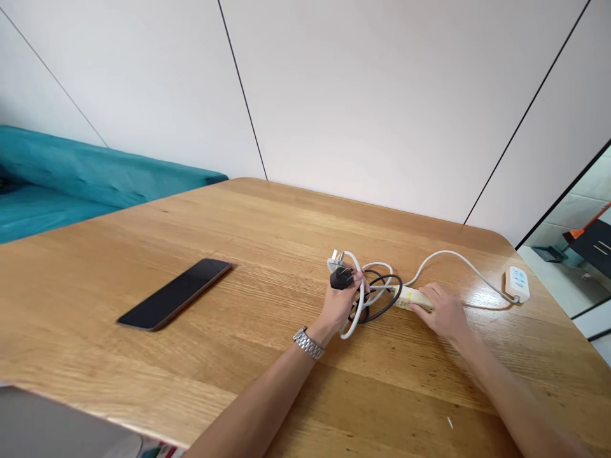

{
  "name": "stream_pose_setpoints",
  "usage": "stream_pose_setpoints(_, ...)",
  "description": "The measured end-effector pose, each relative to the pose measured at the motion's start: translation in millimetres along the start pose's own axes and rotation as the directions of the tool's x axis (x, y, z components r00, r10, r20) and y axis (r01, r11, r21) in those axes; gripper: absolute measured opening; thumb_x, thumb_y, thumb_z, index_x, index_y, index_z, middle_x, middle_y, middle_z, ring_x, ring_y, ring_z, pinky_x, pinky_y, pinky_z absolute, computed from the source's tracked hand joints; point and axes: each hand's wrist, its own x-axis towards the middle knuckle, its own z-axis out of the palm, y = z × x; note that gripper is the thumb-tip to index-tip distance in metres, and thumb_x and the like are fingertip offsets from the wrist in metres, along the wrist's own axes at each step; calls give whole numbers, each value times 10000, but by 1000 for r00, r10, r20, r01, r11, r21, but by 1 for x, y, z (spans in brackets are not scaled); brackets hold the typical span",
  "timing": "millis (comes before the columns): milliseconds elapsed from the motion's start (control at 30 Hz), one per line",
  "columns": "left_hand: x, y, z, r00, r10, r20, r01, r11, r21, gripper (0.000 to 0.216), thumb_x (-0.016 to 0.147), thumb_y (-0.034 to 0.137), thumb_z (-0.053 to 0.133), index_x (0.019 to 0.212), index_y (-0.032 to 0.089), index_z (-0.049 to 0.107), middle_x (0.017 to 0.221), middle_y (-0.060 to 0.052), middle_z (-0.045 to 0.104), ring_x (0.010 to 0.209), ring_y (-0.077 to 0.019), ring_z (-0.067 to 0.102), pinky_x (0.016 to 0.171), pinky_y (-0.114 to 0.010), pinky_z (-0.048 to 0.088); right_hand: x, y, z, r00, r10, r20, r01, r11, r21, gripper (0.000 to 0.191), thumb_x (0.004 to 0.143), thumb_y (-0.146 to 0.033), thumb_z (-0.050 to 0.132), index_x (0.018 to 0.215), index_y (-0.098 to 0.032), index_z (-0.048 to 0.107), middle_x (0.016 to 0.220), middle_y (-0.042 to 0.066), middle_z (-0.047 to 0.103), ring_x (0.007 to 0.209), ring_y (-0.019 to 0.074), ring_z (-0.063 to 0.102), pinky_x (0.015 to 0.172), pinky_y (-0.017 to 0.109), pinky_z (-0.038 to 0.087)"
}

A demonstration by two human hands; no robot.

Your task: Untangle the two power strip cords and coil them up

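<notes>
At far L, note teal sofa point(62, 166) beyond worktop point(267, 235). Going R, see blk phone point(175, 294) lying flat. Nr ctr-R, find L hand point(340, 305) closed on looped wht cord point(361, 299) & blk cord point(389, 310), w/ wht plug point(335, 263) & blk plug point(340, 278) jutting up. Just beside, find R hand point(446, 312) gripping pwr strip point(405, 297), low at worktop. At far R, see wht socket block point(519, 284) w/ thin wht lead point(461, 254).

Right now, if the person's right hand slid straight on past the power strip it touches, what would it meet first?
The right hand would probably meet the white cord curving beyond the power strip first, though depth is unclear.
</notes>
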Motion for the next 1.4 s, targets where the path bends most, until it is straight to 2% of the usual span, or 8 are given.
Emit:
stream_pose_setpoints(200, -10, 1, 4, 944, 236, 229, -317, 838, 445, 192, 754, 318, 691, 757, 167, 572, 742, -19, 609, 694, -144, 572, 689, -292, 477, 6, -11, -14, 993, -25, 113, 27, 1000, -17, 307, 907, -404, 529, 1125, -219, 640, 1065, 98, 680, 975, 260, 614, 831, 387, 471)
stream_pose_setpoints(300, -14, -9, 10, 877, 283, 387, -454, 752, 478, 157, 759, 305, 684, 754, 175, 597, 748, -35, 630, 704, -155, 577, 701, -300, 476, -1, 15, -23, 992, -64, 107, 51, 992, 114, 382, 909, -449, 504, 1225, -260, 609, 1177, 88, 657, 1081, 259, 589, 914, 413, 454)
stream_pose_setpoints(400, -17, -23, 15, 826, 271, 494, -523, 693, 496, 169, 774, 312, 674, 705, 176, 601, 727, -40, 633, 680, -153, 566, 683, -297, 460, -9, 64, -29, 992, 107, -60, -91, 970, 226, 389, 921, -472, 440, 1167, -245, 638, 1153, 92, 666, 1060, 247, 609, 918, 403, 468)
stream_pose_setpoints(533, -19, -28, 20, 781, 247, 574, -591, 592, 549, 204, 815, 319, 632, 672, 177, 607, 713, -40, 643, 688, -156, 573, 708, -300, 435, -21, 148, -32, 882, 408, -238, -406, 912, 57, 518, 858, -563, 427, 1128, -176, 642, 1148, 153, 651, 1118, 312, 568, 993, 480, 407)
stream_pose_setpoints(700, -17, -26, 27, 793, 159, 588, -583, 478, 657, 192, 811, 311, 594, 668, 184, 586, 680, -38, 637, 685, -172, 585, 721, -310, 436, -41, 229, -25, 669, 737, -97, -740, 648, -183, 695, 789, -594, 474, 1311, -139, 536, 1443, 227, 408, 1322, 434, 368, 1028, 594, 327)
stream_pose_setpoints(800, -10, -27, 37, 795, 24, 607, -566, 391, 726, 67, 733, 244, 626, 708, 190, 594, 737, -41, 661, 736, -189, 617, 757, -313, 450, -49, 245, -18, 670, 742, 14, -736, 667, -118, 660, 798, -540, 456, 1291, -111, 551, 1423, 244, 428, 1344, 392, 372, 1056, 534, 344)
stream_pose_setpoints(1133, 26, -14, 95, 841, -299, 451, -407, 201, 891, 397, 700, 400, 664, 1047, 216, 610, 961, -62, 710, 940, -280, 656, 792, -334, 476, -82, 133, -10, 913, 366, 178, -389, 913, 120, 681, 885, -632, 287, 1349, -198, 532, 1519, 125, 355, 1372, 311, 364, 1106, 501, 314)
stream_pose_setpoints(1400, 36, -2, 107, 790, -373, 486, -516, 24, 856, 501, 649, 527, 733, 993, 173, 651, 1056, -126, 667, 1052, -325, 594, 910, -413, 458, -72, 53, 0, 958, 200, 207, -251, 931, 265, 822, 765, -692, 521, 1420, -201, 452, 1554, 145, 269, 1382, 359, 323, 1094, 512, 310)
